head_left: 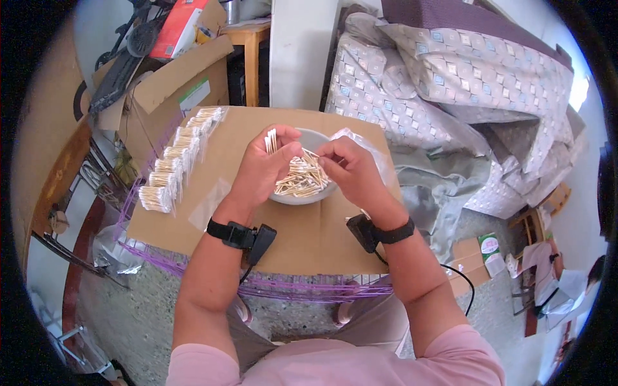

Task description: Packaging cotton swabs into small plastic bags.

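Note:
A pale round bowl point(297, 199) full of loose cotton swabs point(301, 179) stands on a sheet of brown cardboard in front of me. Over its left side, my left hand point(269, 164) is closed around a few cotton swabs point(271, 139), their white tips poking up past the fingers. My right hand point(347, 162) pinches a cotton swab point(310, 153) above the bowl's right side, the swab pointing toward my left hand. Along the cardboard's left edge lies a row of cotton swab bundles point(168, 174) in clear wrapping.
The cardboard sheet point(309, 248) rests on a purple wire frame point(302, 289). Clear plastic bags point(209, 207) lie left of the bowl and behind my right hand. A big open carton point(167, 106) stands at the far left, and a patterned cloth point(476, 77) covers something at the far right.

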### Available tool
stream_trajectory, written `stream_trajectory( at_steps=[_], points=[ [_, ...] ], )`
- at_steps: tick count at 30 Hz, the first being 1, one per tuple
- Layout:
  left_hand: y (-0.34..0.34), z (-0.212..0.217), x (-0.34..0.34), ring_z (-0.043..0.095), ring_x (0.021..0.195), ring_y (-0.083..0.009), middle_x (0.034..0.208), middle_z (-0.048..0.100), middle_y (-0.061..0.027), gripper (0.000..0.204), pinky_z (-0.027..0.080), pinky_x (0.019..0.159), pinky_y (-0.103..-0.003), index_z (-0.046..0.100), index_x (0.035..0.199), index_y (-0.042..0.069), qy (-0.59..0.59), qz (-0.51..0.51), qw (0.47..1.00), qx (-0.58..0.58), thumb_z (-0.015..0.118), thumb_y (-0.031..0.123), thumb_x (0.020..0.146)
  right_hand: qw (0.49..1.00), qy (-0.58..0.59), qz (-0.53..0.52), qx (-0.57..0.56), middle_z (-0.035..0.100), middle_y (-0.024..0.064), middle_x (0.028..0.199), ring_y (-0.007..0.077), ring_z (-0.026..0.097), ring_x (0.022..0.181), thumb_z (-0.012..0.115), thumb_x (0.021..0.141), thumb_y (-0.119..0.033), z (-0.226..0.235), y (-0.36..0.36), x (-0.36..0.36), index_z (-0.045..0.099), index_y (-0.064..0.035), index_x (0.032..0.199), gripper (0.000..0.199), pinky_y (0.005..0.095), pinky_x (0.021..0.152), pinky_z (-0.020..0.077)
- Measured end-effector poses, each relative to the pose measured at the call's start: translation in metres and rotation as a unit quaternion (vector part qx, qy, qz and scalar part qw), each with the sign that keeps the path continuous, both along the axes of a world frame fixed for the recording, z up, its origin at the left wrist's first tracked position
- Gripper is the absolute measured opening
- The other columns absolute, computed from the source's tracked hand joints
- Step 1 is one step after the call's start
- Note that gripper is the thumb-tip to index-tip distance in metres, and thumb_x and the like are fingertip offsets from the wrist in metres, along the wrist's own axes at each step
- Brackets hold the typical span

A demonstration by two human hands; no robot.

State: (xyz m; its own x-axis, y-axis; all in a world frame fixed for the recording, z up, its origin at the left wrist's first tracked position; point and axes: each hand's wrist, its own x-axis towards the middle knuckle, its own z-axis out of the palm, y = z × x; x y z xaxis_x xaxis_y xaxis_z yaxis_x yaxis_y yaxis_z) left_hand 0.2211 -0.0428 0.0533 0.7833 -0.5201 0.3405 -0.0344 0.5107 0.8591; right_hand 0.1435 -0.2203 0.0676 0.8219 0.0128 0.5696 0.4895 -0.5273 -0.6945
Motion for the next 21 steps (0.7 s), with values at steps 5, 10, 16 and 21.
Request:
stream_trajectory(
  at_steps=[5, 10, 16, 21],
  points=[
    [-0.0021, -0.0009, 0.0001, 0.040, 0.050, -0.0013, 0.078, 0.063, -0.0027, 0.011, 0.030, 0.042, -0.016, 0.059, 0.098, 0.006, -0.028, 0.012, 0.999, 0.041, 0.063, 0.012, 0.089, 0.998, -0.035, -0.035, 0.036, 0.060, 0.0048, 0.082, 0.0100, 0.056, 0.071, 0.063, 0.085, -0.001, -0.0012, -0.0015, 0.0005, 0.064, -0.0027, 0.094, 0.010, 0.0241, 0.062, 0.0457],
    [-0.0030, 0.0012, -0.0020, 0.039, 0.048, -0.0012, 0.082, 0.066, -0.0055, 0.008, 0.028, 0.040, -0.017, 0.059, 0.096, 0.006, -0.008, 0.030, 0.999, 0.014, 0.062, 0.010, 0.089, 0.970, -0.002, 0.053, 0.236, 0.060, 0.0007, 0.085, 0.0058, 0.055, 0.073, 0.062, 0.087, 0.000, -0.0007, -0.0014, 0.0022, 0.058, -0.0016, 0.107, 0.020, 0.0202, 0.065, 0.0469],
    [-0.0035, -0.0009, -0.0004, 0.039, 0.050, 0.0004, 0.081, 0.066, -0.0042, 0.009, 0.029, 0.042, -0.016, 0.061, 0.096, 0.005, 0.005, 0.048, 0.999, -0.014, 0.064, 0.010, 0.089, 0.955, -0.014, 0.077, 0.286, 0.059, -0.0007, 0.085, 0.0043, 0.055, 0.073, 0.061, 0.088, 0.000, 0.0011, 0.0016, 0.0015, 0.056, -0.0012, 0.105, 0.017, 0.0190, 0.065, 0.0468],
    [-0.0027, 0.0006, -0.0005, 0.039, 0.050, -0.0004, 0.083, 0.067, -0.0048, 0.010, 0.029, 0.042, -0.016, 0.061, 0.096, 0.004, -0.011, 0.052, 0.998, -0.013, 0.064, 0.010, 0.089, 0.957, -0.031, 0.085, 0.274, 0.058, -0.0015, 0.084, 0.0038, 0.053, 0.072, 0.061, 0.089, 0.000, -0.0031, -0.0013, 0.0040, 0.056, -0.0018, 0.098, 0.011, 0.0185, 0.063, 0.0451]
  ],
)
